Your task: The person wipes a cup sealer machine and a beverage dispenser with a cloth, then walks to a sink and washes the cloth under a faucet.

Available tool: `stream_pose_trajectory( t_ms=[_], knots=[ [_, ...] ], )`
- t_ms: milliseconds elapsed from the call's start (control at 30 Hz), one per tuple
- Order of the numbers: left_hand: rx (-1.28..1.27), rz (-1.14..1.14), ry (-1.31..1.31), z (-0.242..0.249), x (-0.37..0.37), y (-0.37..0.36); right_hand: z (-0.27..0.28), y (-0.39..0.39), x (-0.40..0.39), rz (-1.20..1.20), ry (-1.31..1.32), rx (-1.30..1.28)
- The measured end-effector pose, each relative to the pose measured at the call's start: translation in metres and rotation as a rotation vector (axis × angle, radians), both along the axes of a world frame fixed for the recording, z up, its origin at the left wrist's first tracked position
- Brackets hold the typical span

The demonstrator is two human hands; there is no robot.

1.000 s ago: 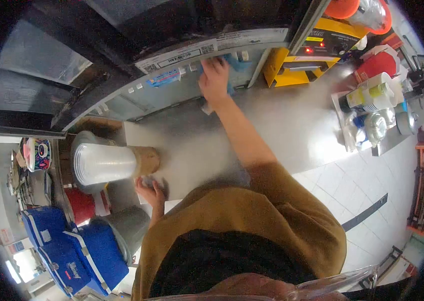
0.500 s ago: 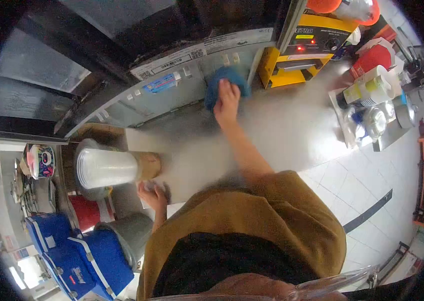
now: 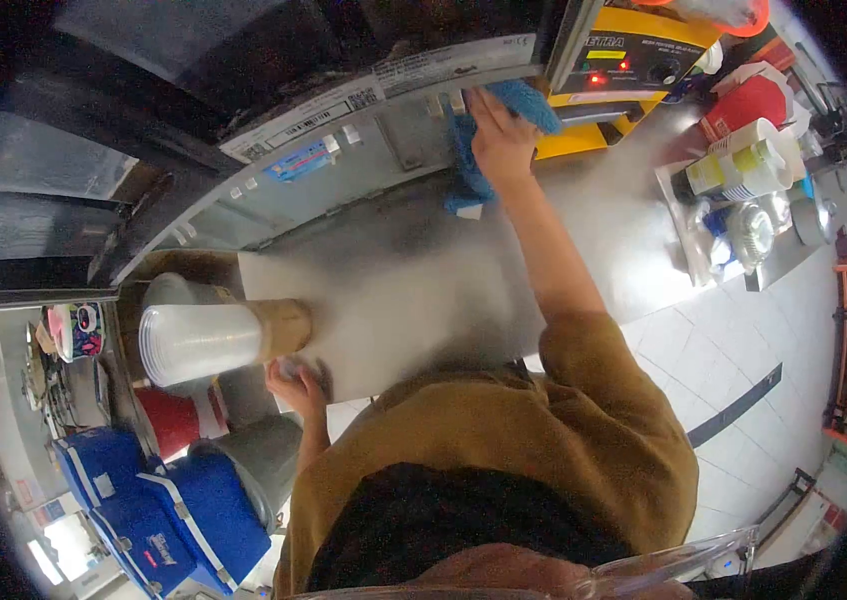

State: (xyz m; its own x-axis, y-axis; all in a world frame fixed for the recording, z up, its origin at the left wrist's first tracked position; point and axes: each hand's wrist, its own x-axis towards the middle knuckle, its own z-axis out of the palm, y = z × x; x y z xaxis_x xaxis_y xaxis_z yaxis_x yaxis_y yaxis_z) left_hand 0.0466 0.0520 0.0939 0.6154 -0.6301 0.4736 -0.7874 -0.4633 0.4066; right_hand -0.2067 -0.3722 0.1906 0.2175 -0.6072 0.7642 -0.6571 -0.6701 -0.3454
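Blue cloth (image 3: 473, 150), right hand (image 3: 499, 140), "ETRA" machine (image 3: 633, 70)

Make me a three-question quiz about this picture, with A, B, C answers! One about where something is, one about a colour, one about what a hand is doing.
1. Where does the stack of clear cups stand?
A. On the floor
B. At the counter's left end
C. Atop the yellow machine

2. What colour is the cloth?
A. Blue
B. White
C. Green

3. What is the right hand doing?
A. Hanging free
B. Holding a cup
C. Pressing the cloth

Answers: 1 B, the cups stand by the left hand at the counter edge. 2 A, it shows blue. 3 C, the palm lies on it.
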Motion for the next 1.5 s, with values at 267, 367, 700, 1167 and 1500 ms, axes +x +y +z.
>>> stream_pose_trajectory(
  t_ms=[267,367,700,1167,1500],
  knots=[
    [-0.011,-0.002,-0.012,0.004,-0.002,0.002,-0.029,0.015,-0.024,-0.101,0.374,0.028],
    [-0.016,-0.019,-0.021,0.002,-0.001,-0.001,0.041,0.02,-0.012,-0.204,0.284,0.021],
    [0.03,-0.019,-0.028,0.001,0.001,0.002,-0.047,0.01,-0.012,-0.041,0.011,-0.145],
    [0.034,-0.013,-0.067,0.001,-0.002,0.003,-0.001,0.015,-0.005,-0.16,-0.225,-0.068],
    [0.065,-0.01,-0.039,0.003,-0.003,-0.001,0.015,0.005,0.028,0.033,-0.407,0.105]
  ],
)
